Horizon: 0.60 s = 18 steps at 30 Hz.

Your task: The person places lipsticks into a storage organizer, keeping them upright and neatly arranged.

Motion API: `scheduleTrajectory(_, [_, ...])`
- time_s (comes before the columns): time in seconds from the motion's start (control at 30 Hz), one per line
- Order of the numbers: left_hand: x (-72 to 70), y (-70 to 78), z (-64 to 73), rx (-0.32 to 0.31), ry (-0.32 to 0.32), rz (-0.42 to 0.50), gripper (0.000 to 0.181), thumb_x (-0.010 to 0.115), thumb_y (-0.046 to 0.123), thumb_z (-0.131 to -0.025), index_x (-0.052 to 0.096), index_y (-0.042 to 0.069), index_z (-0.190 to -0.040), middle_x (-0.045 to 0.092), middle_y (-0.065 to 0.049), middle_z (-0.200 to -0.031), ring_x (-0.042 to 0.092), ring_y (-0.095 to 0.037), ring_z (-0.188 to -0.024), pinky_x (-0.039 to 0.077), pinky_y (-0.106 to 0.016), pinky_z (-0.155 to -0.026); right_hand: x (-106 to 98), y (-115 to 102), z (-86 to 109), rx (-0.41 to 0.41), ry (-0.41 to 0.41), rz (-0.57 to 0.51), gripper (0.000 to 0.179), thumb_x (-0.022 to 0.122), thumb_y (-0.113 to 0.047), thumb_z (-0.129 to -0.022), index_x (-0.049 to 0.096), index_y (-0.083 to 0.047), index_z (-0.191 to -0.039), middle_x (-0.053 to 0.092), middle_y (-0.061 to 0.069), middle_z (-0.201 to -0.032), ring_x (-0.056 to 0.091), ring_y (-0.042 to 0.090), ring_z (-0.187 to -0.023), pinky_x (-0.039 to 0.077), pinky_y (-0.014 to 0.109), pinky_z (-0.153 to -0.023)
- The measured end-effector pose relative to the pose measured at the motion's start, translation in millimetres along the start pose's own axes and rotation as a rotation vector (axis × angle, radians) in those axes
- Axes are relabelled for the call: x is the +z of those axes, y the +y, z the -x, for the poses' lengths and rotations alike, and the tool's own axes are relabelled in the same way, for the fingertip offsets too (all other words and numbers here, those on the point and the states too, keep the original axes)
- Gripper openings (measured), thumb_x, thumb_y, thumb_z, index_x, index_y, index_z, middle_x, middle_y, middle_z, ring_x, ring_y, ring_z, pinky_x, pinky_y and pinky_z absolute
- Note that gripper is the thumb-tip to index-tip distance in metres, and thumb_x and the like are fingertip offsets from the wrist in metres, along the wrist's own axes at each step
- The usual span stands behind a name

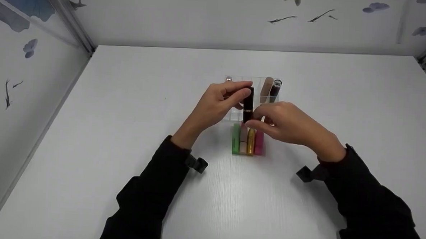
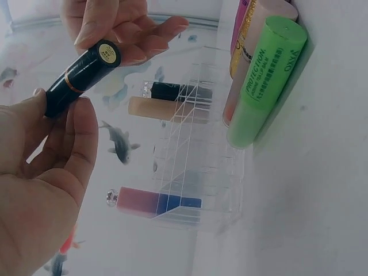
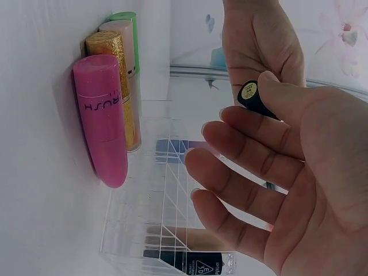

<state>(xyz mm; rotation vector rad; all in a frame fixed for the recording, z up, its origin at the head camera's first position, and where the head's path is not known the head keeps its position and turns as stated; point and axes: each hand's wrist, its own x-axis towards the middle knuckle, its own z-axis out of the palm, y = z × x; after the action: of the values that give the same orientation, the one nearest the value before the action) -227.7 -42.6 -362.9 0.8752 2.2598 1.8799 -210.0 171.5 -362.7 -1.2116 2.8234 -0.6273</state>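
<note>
A black lipstick (image 1: 248, 99) with a gold band stands nearly upright between both hands, above the front of a clear organizer (image 2: 230, 195). My left hand (image 1: 217, 103) pinches its upper part between thumb and fingers. At the lower end, my right hand (image 1: 288, 122) pinches it with thumb and forefinger; its other fingers are loosely bent. A pale round label (image 3: 248, 91) shows on the lipstick's base. Just below the hands lie a green tube (image 2: 270, 80), a pale pink tube (image 1: 243, 140), a gold tube (image 1: 251, 141) and a bright pink tube (image 3: 103, 126), side by side.
In the organizer's far right corner stand a beige tube (image 1: 266, 90) and a dark tube (image 1: 275, 89). A pink and blue tube (image 2: 141, 201) with a jewelled top occupies its left side. Patterned panels (image 1: 203, 22) border the white table (image 1: 146, 84) at the back and left.
</note>
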Motion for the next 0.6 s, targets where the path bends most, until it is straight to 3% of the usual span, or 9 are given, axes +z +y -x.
scheduleTrajectory(0.13, [0.6,-8.2,-2.6,-0.023,-0.016,-0.018,0.035,0.052,0.024,-0.097,0.058,0.008,-0.128,0.068,-0.008,-0.109,0.065,-0.015,-0.084,0.055,-0.028,-0.078,0.6,0.2,-0.3,0.006,-0.026,-0.013,0.035,0.049,-0.049,-0.093,0.069,-0.020,-0.088,0.062,-0.010,-0.074,0.048,0.006,-0.061,0.041,0.024,-0.055])
scheduleTrajectory(0.33, [1.6,-7.5,-2.6,-0.035,-0.023,-0.025,0.036,0.052,0.026,-0.097,0.058,0.009,-0.128,0.067,-0.006,-0.113,0.064,-0.015,-0.083,0.054,-0.028,-0.077,0.2,0.4,0.3,-0.017,-0.038,-0.025,0.032,0.050,-0.046,-0.094,0.069,-0.020,-0.091,0.064,-0.012,-0.077,0.050,0.006,-0.062,0.043,0.023,-0.056])
scheduleTrajectory(0.6, [1.4,-9.3,-3.2,-0.039,-0.034,-0.017,0.037,0.053,0.026,-0.097,0.058,0.008,-0.129,0.068,-0.006,-0.107,0.063,-0.014,-0.081,0.054,-0.029,-0.076,-4.4,3.0,3.6,-0.060,-0.063,-0.027,0.025,0.055,-0.042,-0.093,0.068,-0.022,-0.095,0.066,-0.014,-0.084,0.056,0.004,-0.068,0.047,0.024,-0.062])
